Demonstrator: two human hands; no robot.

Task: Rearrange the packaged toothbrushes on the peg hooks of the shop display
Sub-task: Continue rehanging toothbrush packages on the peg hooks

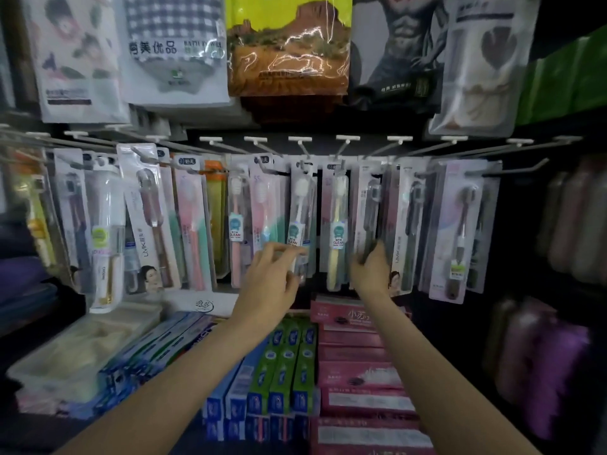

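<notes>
Head view: a row of packaged toothbrushes (pixel 338 224) hangs from peg hooks (pixel 343 146) across the middle of the frame, under larger bagged goods (pixel 289 44) along the top edge. At centre, the left hand (pixel 272 280) curls its fingers around the lower end of a clear pack holding a white-headed toothbrush (pixel 300 208), which still hangs on its hook. Just right of centre, the right hand (pixel 369 267) grips the bottom of a dark toothbrush pack (pixel 371 211) (motion blur hides the exact finger placement). Boxed toothpaste (pixel 285 372) lies stacked on the shelf in the lower half of the frame, beneath both forearms.
</notes>
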